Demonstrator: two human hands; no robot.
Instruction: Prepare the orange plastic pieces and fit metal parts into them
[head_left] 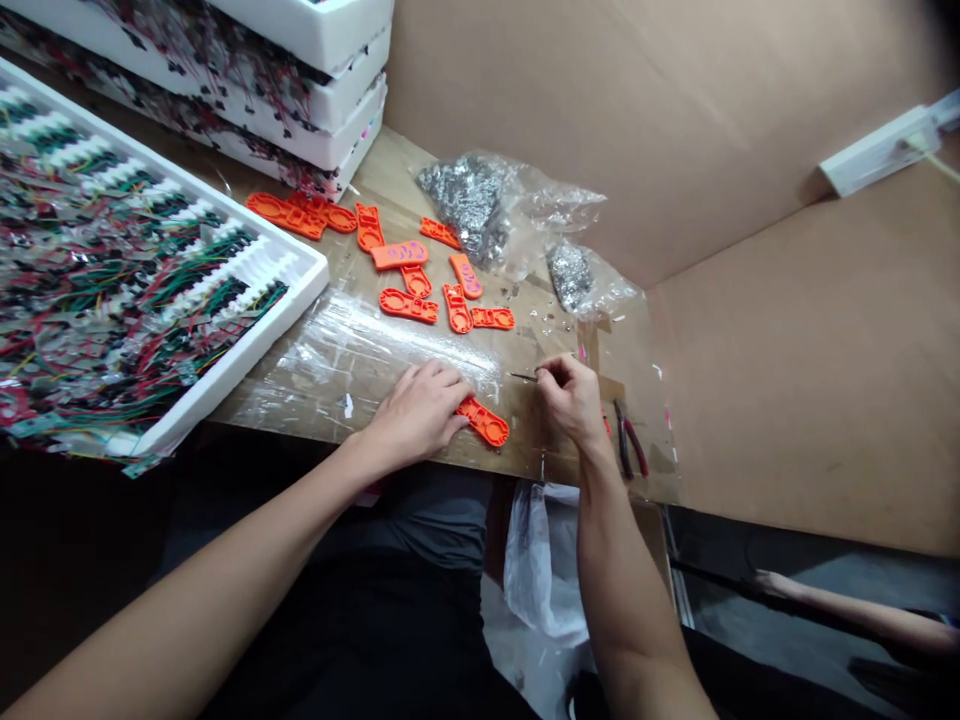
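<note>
My left hand [424, 408] rests on the table with its fingers closed over one end of an orange plastic shell [489, 424]. The rest of that shell sticks out to the right, its hollow, ribbed side up. To the right, my right hand [568, 395] is closed in a pinch around a thin, dark pointed tool [523, 377], which looks like tweezers. The tool's tip points left, above the table and apart from the shell. Pliers with dark red handles [632, 440] lie just right of my right wrist.
Several more orange shells [409, 305] lie scattered farther back. Behind them are two clear bags of small metal parts [469, 205] [571, 275]. White foam trays of wired parts [300, 285] stand at left, some stacked. Cardboard walls [787, 350] bound the right; another person's arm [862, 615] shows beyond.
</note>
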